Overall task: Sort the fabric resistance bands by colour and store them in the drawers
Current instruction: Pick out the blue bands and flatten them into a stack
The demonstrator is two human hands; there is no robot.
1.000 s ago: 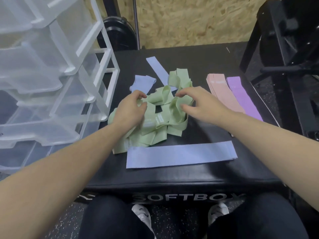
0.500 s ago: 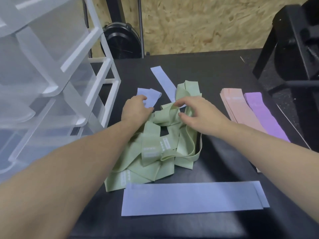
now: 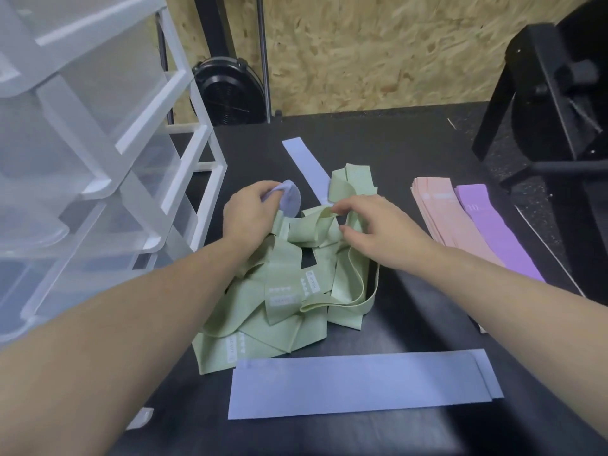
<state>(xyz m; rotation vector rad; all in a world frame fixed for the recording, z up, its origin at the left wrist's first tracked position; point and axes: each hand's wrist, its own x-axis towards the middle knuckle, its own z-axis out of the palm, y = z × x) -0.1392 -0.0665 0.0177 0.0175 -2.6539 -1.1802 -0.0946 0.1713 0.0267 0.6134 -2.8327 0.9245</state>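
A tangled heap of green bands [image 3: 289, 284] lies mid-way on the black bench [image 3: 411, 153]. The left hand [image 3: 250, 212] at the heap's far left edge pinches a small blue band [image 3: 290, 200]. The right hand [image 3: 378, 232] pinches a green loop at the heap's far side. Right of the heap lie pink bands [image 3: 450, 218] and a purple band [image 3: 490, 228]; a long blue band [image 3: 358, 383] lies nearer than it, another blue band [image 3: 306, 162] beyond it, and clear drawers [image 3: 98, 179] stand left of it

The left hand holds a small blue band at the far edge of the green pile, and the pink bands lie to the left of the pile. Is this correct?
One detail is wrong. In the head view the pink bands lie right of the green pile, beside the purple band. The left hand does hold the small blue band.
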